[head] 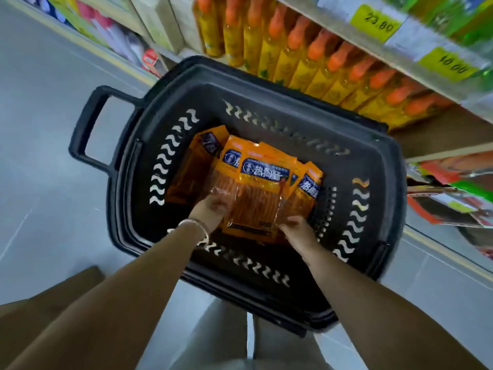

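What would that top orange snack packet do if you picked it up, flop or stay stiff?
The top packet would probably bend a little: thin plastic wrap, though the long sticks inside may stiffen it. It looks flat, so likely light. The glossy wrap could slip, which may be why the left hand and right hand hold its lower corners.

orange snack packet (256, 193) | blue label | flat atop other packets (192, 169) | in black basket (384, 166)

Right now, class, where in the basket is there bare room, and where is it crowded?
Basket: bare floor in the far right corner beyond the packets, thinly along the near wall. Crowded centre-left, around left hand and right hand.
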{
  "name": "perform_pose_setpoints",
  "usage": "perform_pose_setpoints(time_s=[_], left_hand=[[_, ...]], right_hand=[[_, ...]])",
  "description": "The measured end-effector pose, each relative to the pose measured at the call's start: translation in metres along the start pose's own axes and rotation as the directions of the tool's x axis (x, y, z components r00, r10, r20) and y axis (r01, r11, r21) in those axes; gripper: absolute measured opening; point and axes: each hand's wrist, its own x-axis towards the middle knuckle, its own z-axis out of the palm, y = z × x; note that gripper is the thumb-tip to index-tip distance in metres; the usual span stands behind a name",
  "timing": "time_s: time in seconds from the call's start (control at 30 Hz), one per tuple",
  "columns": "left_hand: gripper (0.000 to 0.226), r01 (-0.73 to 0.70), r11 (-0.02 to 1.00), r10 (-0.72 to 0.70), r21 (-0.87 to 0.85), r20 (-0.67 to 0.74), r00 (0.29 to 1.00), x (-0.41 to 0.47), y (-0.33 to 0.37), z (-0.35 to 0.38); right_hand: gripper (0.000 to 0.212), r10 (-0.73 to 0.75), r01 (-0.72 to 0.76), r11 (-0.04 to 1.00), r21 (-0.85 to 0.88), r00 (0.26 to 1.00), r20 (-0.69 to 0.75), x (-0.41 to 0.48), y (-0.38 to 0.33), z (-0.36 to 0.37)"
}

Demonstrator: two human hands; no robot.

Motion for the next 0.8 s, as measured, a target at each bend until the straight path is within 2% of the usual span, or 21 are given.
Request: perform_pose_setpoints(time_s=[0.07,0.13,0.3,0.37,0.43,0.6,0.7,0.8], left_hand=[[0.016,0.066,0.992,-0.069,0.107,0.021,0.997,0.014,-0.010,0.002],[0.021,0.088,0.973,-0.104,0.214,0.066,0.992,0.025,-0.013,0.004],[0.022,0.138,0.987,-0.140,0.077,0.027,0.990,0.038,-0.008,0.006],[0.022,0.155,0.986,-0.155,0.059,-0.001,0.988,0.044,-0.010,0.003],[0.026,0.170,0.984,-0.168,0.056,-0.028,0.985,0.047,-0.012,-0.001],[0.022,0.170,0.985,-0.170,0.039,-0.015,0.985,0.043,-0.010,-0.002],[0.010,0.172,0.985,-0.171,-0.022,0.008,0.985,0.039,-0.007,-0.001],[0.005,0.168,0.982,-0.169,-0.084,-0.011,0.986,0.037,-0.004,-0.002]], right_hand=[[0.031,0.031,-0.029,0.999,0.044,0.998,-0.053,0.022,0.003,0.006],[0.044,0.061,-0.052,0.994,0.096,0.994,-0.089,0.043,0.005,0.011],[0.076,0.147,-0.111,0.970,0.217,0.976,-0.161,0.073,0.001,0.031],[0.081,0.147,-0.107,0.971,0.213,0.972,-0.184,0.079,0.002,0.036],[0.075,0.162,-0.118,0.963,0.241,0.971,-0.174,0.080,0.005,0.037],[0.033,0.104,-0.050,0.955,0.291,0.980,-0.171,0.065,0.010,0.028],[0.030,0.096,-0.068,0.920,0.387,0.994,-0.054,0.050,0.000,0.016],[0.042,0.039,-0.122,0.834,0.539,0.986,0.162,0.034,-0.017,0.007]])
